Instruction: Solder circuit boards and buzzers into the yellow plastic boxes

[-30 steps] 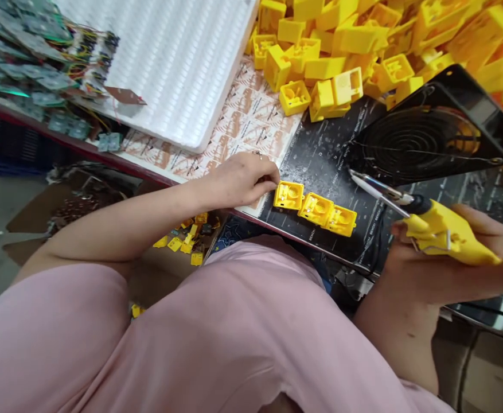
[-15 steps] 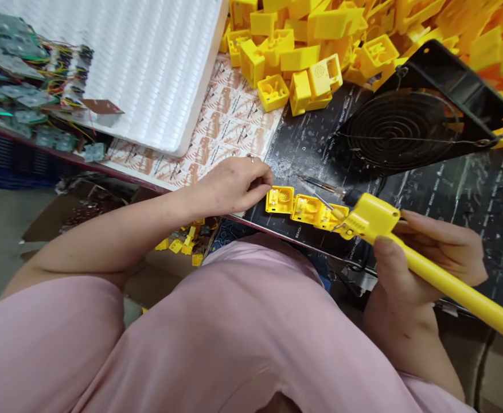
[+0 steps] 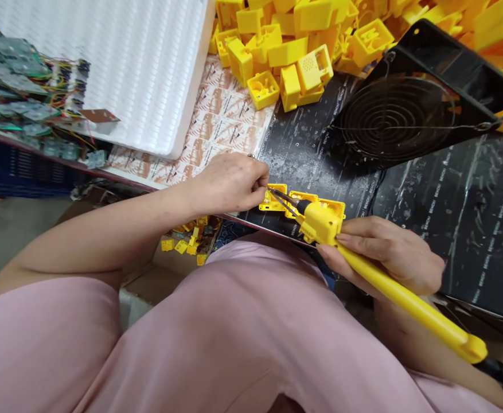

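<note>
My right hand (image 3: 389,252) is closed around the handle of a yellow soldering iron (image 3: 320,221), which has a thin guide tube beside its dark tip. The tip reaches into the leftmost of several small yellow plastic housings (image 3: 276,198) lined up near the bench edge. At that housing's left side, the fingertips of my left hand (image 3: 238,180) are pinched together. Whatever they grip is too small and covered to make out. Another yellow housing (image 3: 328,208) in the row is partly hidden behind the iron's head.
A black fan (image 3: 389,120) with a wire guard stands at the right of the bench. Behind it lies a heap of yellow housings (image 3: 285,51). White foam (image 3: 148,69) and wired green circuit boards (image 3: 14,74) occupy the left. A box of yellow parts (image 3: 186,238) sits below the edge.
My right hand has brought the soldering iron leftward, so its tip moved from above the row's right end into the leftmost housing. My left hand has stayed pinched beside that housing.
</note>
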Tool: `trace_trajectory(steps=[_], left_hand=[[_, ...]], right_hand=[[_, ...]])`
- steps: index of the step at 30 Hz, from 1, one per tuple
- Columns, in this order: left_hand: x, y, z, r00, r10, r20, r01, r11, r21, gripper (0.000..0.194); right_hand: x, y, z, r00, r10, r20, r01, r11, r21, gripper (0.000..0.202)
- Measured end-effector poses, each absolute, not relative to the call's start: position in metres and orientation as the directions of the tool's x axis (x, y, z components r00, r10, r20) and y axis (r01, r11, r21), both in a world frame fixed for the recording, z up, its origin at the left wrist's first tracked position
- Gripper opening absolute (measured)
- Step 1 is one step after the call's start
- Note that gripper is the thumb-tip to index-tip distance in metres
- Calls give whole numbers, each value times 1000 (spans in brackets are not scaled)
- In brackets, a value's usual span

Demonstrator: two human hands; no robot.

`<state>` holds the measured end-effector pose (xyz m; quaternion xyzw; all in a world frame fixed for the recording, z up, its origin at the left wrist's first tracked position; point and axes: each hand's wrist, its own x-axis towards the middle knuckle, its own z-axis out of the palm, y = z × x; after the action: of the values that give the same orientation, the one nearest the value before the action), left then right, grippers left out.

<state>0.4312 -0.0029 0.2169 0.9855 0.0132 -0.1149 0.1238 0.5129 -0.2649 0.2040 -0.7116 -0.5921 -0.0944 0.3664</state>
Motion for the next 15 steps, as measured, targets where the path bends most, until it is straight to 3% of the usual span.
trace_trajectory(steps=[4,7,11,15], left_hand=[[434,-4,218,961,-1,-275,52,-981,185,24],[436,-5,219,952,14,-306,63,-986,152,27],[437,-5,223,939,7,-343,67,-984,162,29],[437,-5,225,934,10,-358,70,-985,156,26]], right_hand=[[512,-263,213,251,796,550,907,4,-421,22],[511,-266,216,252,828,502,899,-8,-438,13],[509,-274,212,400,725,561,844,-52,-534,9],[510,-283,198,412,687,599,845,-42,-533,11]])
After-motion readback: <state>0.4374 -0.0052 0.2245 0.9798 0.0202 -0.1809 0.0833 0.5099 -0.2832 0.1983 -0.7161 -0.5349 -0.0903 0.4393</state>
